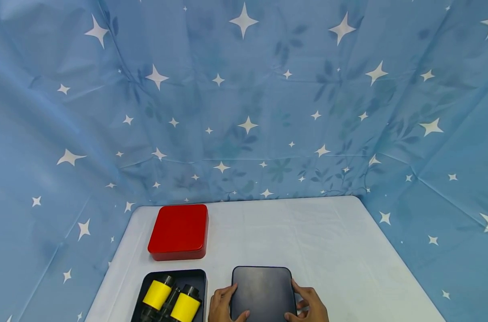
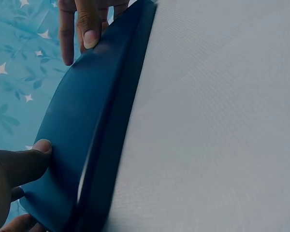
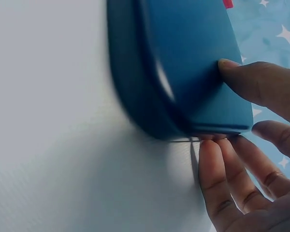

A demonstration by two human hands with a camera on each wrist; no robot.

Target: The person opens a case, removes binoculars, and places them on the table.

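Both hands hold a dark, square tin lid with rounded corners at the front of the table. My left hand grips its left side, the thumb lying on the flat top. On the right side, my right hand has its thumb on top. In the right wrist view, the fingers of that hand reach beneath the lid's edge. The lid looks dark blue in the left wrist view, its side wall over the white cloth. Left of it, an open black tin contains yellow-and-black binoculars.
Behind the open tin, a red tin lies flat with its top on. White cloth covers the table. Blue star-patterned curtains hang at the back and both sides.
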